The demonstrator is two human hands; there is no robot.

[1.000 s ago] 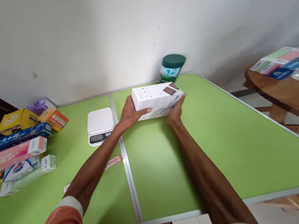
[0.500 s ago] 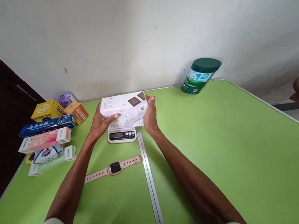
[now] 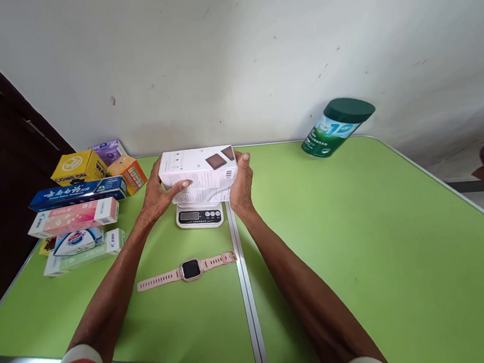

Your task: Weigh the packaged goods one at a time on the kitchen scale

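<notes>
Two bare hands are wrapped around one white rectangular cardboard box with brown square pictures and fine print (image 3: 198, 171). By the left hand (image 3: 154, 197) the box's left end is gripped, thumb laid across the printed front face. By the right hand (image 3: 241, 185) the right end is clasped, thumb pointed up along the corner. The fingers behind the box are mostly hidden. The box is held level above the platform area of a white flat kitchen scale with a black button panel (image 3: 199, 216); whether the platform is touched cannot be told. Only the scale's front, with display and buttons, is left uncovered.

Nearer the body, a pink-strapped watch with a dark square face (image 3: 191, 269) is laid out flat, its buckle end placed just beside the metal seam strip (image 3: 250, 312) of the green tabletop (image 3: 380, 236).

To the left, cartons are heaped: a yellow box (image 3: 77, 166), a purple pack (image 3: 108, 151), an orange box (image 3: 130, 174), a long blue box (image 3: 76, 193), a long pink-and-white box (image 3: 74, 217), a white-and-blue packet (image 3: 76, 241) and a long pale-green box (image 3: 90, 253). Well apart on the right, a green canister with a dark lid (image 3: 335, 128) is set near the pale wall (image 3: 255, 49).
</notes>
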